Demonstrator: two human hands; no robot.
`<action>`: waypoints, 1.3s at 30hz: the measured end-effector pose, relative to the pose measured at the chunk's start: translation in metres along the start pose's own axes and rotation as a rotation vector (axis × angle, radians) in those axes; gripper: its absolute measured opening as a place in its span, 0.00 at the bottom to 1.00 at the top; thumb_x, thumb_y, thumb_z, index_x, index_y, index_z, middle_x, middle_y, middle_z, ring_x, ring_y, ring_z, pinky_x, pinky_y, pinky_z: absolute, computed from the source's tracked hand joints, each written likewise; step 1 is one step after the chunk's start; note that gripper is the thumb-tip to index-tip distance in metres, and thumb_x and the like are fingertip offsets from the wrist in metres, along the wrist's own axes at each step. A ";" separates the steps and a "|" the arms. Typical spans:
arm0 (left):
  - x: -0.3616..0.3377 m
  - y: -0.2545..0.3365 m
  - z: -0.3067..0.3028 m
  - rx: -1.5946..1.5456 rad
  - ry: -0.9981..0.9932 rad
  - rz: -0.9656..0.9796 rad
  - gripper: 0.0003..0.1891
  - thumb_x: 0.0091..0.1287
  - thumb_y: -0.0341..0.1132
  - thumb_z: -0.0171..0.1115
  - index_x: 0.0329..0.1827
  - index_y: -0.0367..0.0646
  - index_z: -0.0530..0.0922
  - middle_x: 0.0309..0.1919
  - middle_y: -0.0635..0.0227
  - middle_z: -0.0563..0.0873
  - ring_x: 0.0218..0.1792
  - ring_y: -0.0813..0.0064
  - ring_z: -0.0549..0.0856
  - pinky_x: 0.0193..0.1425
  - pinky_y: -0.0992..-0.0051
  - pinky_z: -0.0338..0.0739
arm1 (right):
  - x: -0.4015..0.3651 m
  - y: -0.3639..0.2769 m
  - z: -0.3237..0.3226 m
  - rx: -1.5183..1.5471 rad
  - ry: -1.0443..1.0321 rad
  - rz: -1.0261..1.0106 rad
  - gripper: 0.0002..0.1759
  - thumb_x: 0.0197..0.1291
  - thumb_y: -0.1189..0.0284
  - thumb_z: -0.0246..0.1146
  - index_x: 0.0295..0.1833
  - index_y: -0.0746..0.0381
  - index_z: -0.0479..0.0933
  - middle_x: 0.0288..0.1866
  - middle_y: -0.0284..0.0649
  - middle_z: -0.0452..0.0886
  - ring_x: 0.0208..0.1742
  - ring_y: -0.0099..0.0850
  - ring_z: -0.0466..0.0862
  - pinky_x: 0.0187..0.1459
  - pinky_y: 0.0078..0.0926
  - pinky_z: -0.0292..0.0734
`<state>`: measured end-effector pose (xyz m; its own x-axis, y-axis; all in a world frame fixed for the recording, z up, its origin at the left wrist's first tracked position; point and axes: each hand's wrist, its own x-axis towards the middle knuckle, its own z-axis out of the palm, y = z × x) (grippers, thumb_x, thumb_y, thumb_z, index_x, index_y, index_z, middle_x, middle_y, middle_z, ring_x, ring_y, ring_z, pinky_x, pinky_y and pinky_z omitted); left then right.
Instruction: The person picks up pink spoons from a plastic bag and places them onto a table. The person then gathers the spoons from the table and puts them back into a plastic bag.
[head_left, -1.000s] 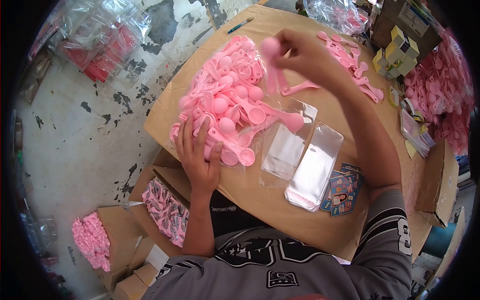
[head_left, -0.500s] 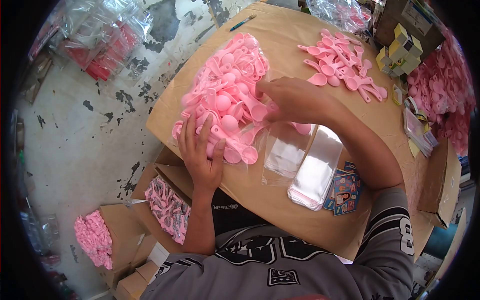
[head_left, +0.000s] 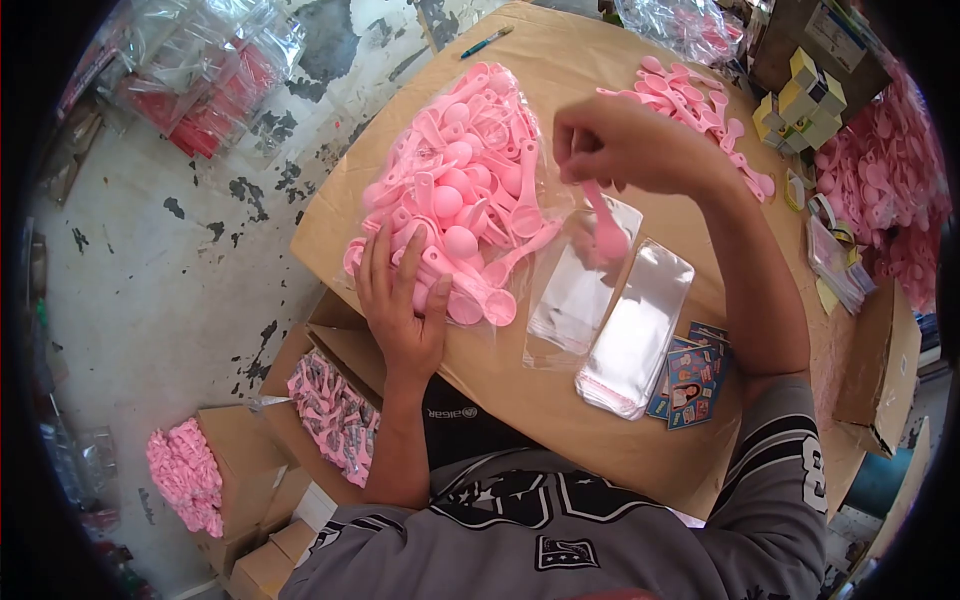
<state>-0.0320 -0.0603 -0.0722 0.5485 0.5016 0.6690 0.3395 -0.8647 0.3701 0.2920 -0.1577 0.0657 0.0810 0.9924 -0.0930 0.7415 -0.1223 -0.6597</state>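
My right hand [head_left: 625, 145] pinches the handle of a pink spoon [head_left: 610, 236], which hangs bowl-down over a stack of clear plastic sleeves [head_left: 572, 308]. Spread fingers of my left hand [head_left: 403, 300] rest on the lower edge of a clear bag full of pink spoons [head_left: 450, 190]. Right of the first stack lies a second stack of shiny clear sleeves [head_left: 637, 330], and beside it are blue printed cards [head_left: 692, 382]. Farther back, a loose pile of pink spoons [head_left: 690, 95] is partly hidden behind my right hand.
A pen [head_left: 487, 43] lies at the table's back edge. Small yellow boxes [head_left: 800, 100] and a heap of pink spoons [head_left: 885, 180] are at the right. Open cartons [head_left: 240, 460] with pink items stand below left. An open carton [head_left: 880, 365] is at the right edge.
My right hand has moved right and up, away from the bag, with a pink spoon hanging from its fingers. My left hand stays in place.
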 end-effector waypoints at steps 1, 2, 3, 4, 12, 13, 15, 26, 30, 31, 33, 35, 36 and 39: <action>-0.001 0.000 0.000 0.004 -0.001 -0.005 0.30 0.82 0.50 0.66 0.84 0.51 0.80 0.85 0.50 0.75 0.85 0.45 0.73 0.89 0.40 0.56 | -0.001 -0.003 -0.003 0.080 0.041 -0.010 0.11 0.67 0.70 0.75 0.50 0.65 0.86 0.38 0.41 0.90 0.34 0.32 0.89 0.37 0.35 0.83; 0.000 0.000 0.000 0.008 -0.004 -0.007 0.30 0.82 0.50 0.66 0.84 0.51 0.80 0.85 0.50 0.75 0.85 0.45 0.73 0.89 0.40 0.56 | -0.001 -0.005 -0.004 0.162 0.086 -0.019 0.13 0.67 0.68 0.75 0.51 0.65 0.87 0.40 0.42 0.91 0.33 0.34 0.90 0.37 0.38 0.84; 0.000 0.001 0.000 0.011 -0.008 -0.006 0.30 0.82 0.49 0.67 0.84 0.50 0.80 0.85 0.50 0.75 0.85 0.46 0.73 0.89 0.41 0.56 | 0.002 -0.008 -0.003 0.102 0.030 -0.042 0.13 0.70 0.69 0.73 0.56 0.63 0.87 0.42 0.43 0.92 0.39 0.37 0.92 0.41 0.38 0.84; 0.001 0.001 0.000 0.007 -0.004 0.001 0.30 0.82 0.49 0.67 0.84 0.50 0.80 0.85 0.50 0.75 0.85 0.46 0.73 0.89 0.41 0.57 | 0.005 -0.007 0.004 0.036 0.021 -0.097 0.13 0.72 0.70 0.72 0.57 0.62 0.87 0.44 0.44 0.91 0.42 0.38 0.92 0.43 0.39 0.84; 0.002 0.002 -0.001 0.012 -0.002 0.011 0.29 0.83 0.48 0.66 0.83 0.50 0.80 0.85 0.51 0.75 0.85 0.47 0.72 0.88 0.44 0.59 | 0.016 0.022 0.044 -0.219 -0.052 -0.262 0.09 0.74 0.76 0.65 0.56 0.63 0.86 0.51 0.48 0.90 0.55 0.47 0.90 0.55 0.43 0.83; 0.002 0.003 -0.001 0.012 -0.003 0.010 0.29 0.83 0.48 0.66 0.83 0.49 0.80 0.85 0.51 0.75 0.85 0.47 0.72 0.88 0.44 0.58 | 0.014 0.022 0.037 -0.225 -0.024 -0.262 0.08 0.75 0.76 0.65 0.54 0.64 0.86 0.50 0.48 0.90 0.53 0.46 0.90 0.54 0.43 0.83; 0.002 0.003 -0.001 0.015 -0.004 0.006 0.29 0.82 0.48 0.67 0.83 0.49 0.80 0.85 0.51 0.75 0.85 0.47 0.72 0.88 0.44 0.58 | 0.007 0.016 0.011 -0.112 0.009 -0.195 0.06 0.74 0.77 0.64 0.51 0.66 0.85 0.48 0.48 0.89 0.49 0.44 0.90 0.52 0.42 0.84; 0.003 0.003 0.000 0.015 -0.004 0.009 0.29 0.82 0.48 0.67 0.83 0.49 0.80 0.85 0.51 0.76 0.84 0.47 0.73 0.88 0.44 0.59 | -0.009 0.062 -0.027 -0.791 0.744 0.022 0.15 0.69 0.74 0.74 0.59 0.62 0.86 0.57 0.48 0.89 0.58 0.48 0.90 0.58 0.48 0.84; 0.001 0.002 0.000 0.013 -0.003 0.003 0.29 0.82 0.48 0.67 0.83 0.49 0.80 0.85 0.50 0.76 0.84 0.46 0.73 0.89 0.43 0.58 | 0.018 0.006 0.025 0.052 0.221 -0.044 0.08 0.74 0.72 0.69 0.53 0.64 0.86 0.46 0.49 0.92 0.45 0.43 0.93 0.49 0.44 0.86; 0.001 0.002 -0.001 0.017 -0.006 0.001 0.29 0.82 0.48 0.66 0.83 0.49 0.80 0.85 0.50 0.75 0.84 0.46 0.72 0.89 0.43 0.58 | 0.030 0.018 0.045 -0.069 0.202 -0.196 0.10 0.74 0.70 0.69 0.53 0.64 0.85 0.47 0.49 0.92 0.47 0.45 0.92 0.51 0.45 0.86; 0.000 0.001 0.000 0.012 -0.015 0.000 0.29 0.82 0.48 0.66 0.83 0.49 0.80 0.85 0.50 0.75 0.85 0.45 0.72 0.89 0.43 0.58 | 0.040 0.024 0.077 -0.189 0.230 -0.245 0.09 0.72 0.70 0.68 0.51 0.64 0.85 0.47 0.50 0.92 0.51 0.49 0.90 0.55 0.48 0.83; -0.001 0.000 0.001 0.007 -0.011 -0.001 0.29 0.82 0.48 0.67 0.83 0.50 0.80 0.85 0.49 0.75 0.85 0.45 0.72 0.89 0.43 0.59 | 0.042 0.031 0.087 -0.121 0.260 -0.285 0.08 0.71 0.71 0.68 0.51 0.63 0.86 0.45 0.50 0.91 0.51 0.49 0.89 0.55 0.48 0.82; -0.001 0.000 0.001 0.009 -0.007 -0.004 0.29 0.82 0.48 0.67 0.83 0.50 0.80 0.85 0.49 0.75 0.85 0.44 0.72 0.89 0.43 0.59 | 0.042 0.032 0.086 -0.072 0.275 -0.312 0.08 0.70 0.72 0.68 0.51 0.62 0.86 0.44 0.49 0.91 0.49 0.46 0.89 0.53 0.46 0.83; -0.001 0.001 0.002 0.001 -0.004 -0.002 0.29 0.82 0.48 0.67 0.83 0.50 0.80 0.85 0.49 0.75 0.84 0.45 0.72 0.89 0.43 0.59 | 0.038 0.028 0.076 0.054 0.200 -0.206 0.09 0.69 0.72 0.68 0.52 0.62 0.86 0.41 0.44 0.90 0.45 0.35 0.88 0.47 0.37 0.81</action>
<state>-0.0305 -0.0617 -0.0739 0.5513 0.5032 0.6655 0.3408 -0.8639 0.3708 0.2657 -0.1244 -0.0130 0.0659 0.9791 0.1926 0.7200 0.0869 -0.6885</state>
